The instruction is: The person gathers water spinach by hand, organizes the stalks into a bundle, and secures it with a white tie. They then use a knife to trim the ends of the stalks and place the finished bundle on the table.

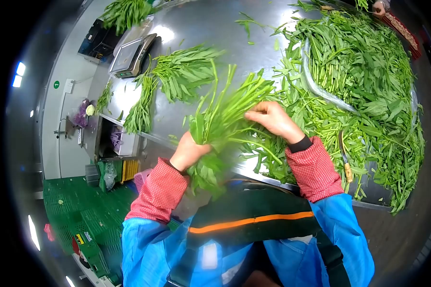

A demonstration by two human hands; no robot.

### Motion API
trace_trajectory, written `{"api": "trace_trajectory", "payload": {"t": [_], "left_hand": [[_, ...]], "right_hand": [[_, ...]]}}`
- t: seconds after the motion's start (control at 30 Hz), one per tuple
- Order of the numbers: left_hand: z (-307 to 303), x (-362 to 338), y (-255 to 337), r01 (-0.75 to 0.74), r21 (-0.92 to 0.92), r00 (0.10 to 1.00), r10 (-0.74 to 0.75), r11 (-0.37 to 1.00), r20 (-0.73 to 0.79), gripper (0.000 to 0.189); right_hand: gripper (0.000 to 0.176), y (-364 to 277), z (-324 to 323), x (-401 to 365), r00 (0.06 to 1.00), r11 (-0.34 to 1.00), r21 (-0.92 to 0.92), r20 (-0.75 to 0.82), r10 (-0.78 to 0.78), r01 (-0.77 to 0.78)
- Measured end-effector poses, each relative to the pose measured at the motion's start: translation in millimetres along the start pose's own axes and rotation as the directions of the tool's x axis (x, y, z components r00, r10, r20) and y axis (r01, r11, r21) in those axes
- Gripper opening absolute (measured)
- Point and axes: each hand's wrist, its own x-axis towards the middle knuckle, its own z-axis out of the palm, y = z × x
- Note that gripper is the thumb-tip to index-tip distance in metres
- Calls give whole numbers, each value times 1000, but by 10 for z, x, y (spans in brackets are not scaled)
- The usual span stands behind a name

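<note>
Shiny metal table (196, 24) under me, and my left hand (190, 152) is clenched round a leafy green bunch (230, 107)! My right hand (275, 120), half-curled, pinches at its smooth stems, beside the big tangled heap (359, 71).

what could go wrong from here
The curved knife lies by the right sleeve, so a sweep of that arm might catch its blade. Stems fan out loosely above the left hand, so some could slip. The bundle by the scale overhangs the edge of the table and might fall.
</note>
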Motion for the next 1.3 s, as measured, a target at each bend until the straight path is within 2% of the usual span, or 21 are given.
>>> {"api": "trace_trajectory", "payload": {"t": [0.13,0.2,0.23,0.33,0.4,0.47,0.53,0.57,0.63,0.67,0.7,0.73,0.77,0.8,0.87,0.97,1.07,1.13,1.17,1.27,1.3], "left_hand": [[-97,-21,-63,44,8,999,-44,999,-12,38],[-147,-35,-158,64,8,998,-64,998,-12,39],[-163,-27,-230,58,15,998,-57,998,-17,40],[-131,-9,-203,46,59,999,-46,997,-10,41],[-58,-1,-111,23,74,1000,-21,997,-18,41],[3,-18,-40,-12,71,999,16,997,-51,39],[-83,2,-159,13,6,1000,-13,1000,-11,43],[-129,-22,-171,78,-64,997,-76,995,26,45],[-158,-94,-140,165,-173,986,-156,971,63,48],[-166,-113,-133,193,-274,981,-182,942,64,46],[-180,-137,-132,216,-371,976,-206,903,68,45],[-199,-163,-139,238,-464,970,-231,853,73,44],[-224,-165,-199,220,-482,974,-216,848,65,43],[-255,-153,-272,237,-465,971,-230,853,73,45],[-297,-123,-361,267,-432,963,-256,862,84,50],[-261,-122,-327,276,-429,961,-257,860,104,48],[-169,-117,-156,288,-460,958,-247,840,148,49],[-102,-126,-93,283,-458,959,-231,843,167,50],[-78,-138,-88,284,-457,958,-227,843,176,51],[-45,-125,-155,260,-422,962,-196,868,190,53],[-70,-110,-238,246,-374,965,-189,894,183,54]], "right_hand": [[20,98,-184,-18,982,990,95,-168,-91,108],[17,150,-472,-93,995,810,586,-63,73,-22],[19,110,-461,-75,991,917,398,-124,51,3],[23,-125,-117,-81,971,993,22,-216,-105,112],[23,-239,8,-75,979,961,-276,-196,-46,-10],[22,-37,82,34,949,937,-311,-214,-230,157],[17,-5,-66,28,934,976,26,-294,-201,218],[14,-259,-237,-97,935,920,392,-323,147,-9],[18,-101,-638,-131,946,599,767,-321,50,229],[19,-42,-766,-166,946,537,795,-323,-19,283],[18,24,-784,-187,969,577,789,-245,-17,210],[18,70,-771,-219,986,616,776,-165,-10,136],[18,-14,-717,-261,996,901,430,-38,85,-60],[19,45,-528,-208,997,993,103,-46,54,-49],[22,98,-320,-179,965,995,42,-249,-82,96],[21,-78,-192,-110,928,983,5,-330,-172,184],[25,-314,-92,-105,923,916,-287,-181,-339,280],[38,-370,21,-113,901,876,-296,-98,-423,380],[47,-360,59,-124,942,918,-221,21,-334,330],[50,-386,131,-153,980,935,-321,168,-102,152],[45,-270,155,-119,990,964,-234,88,-111,129]]}}
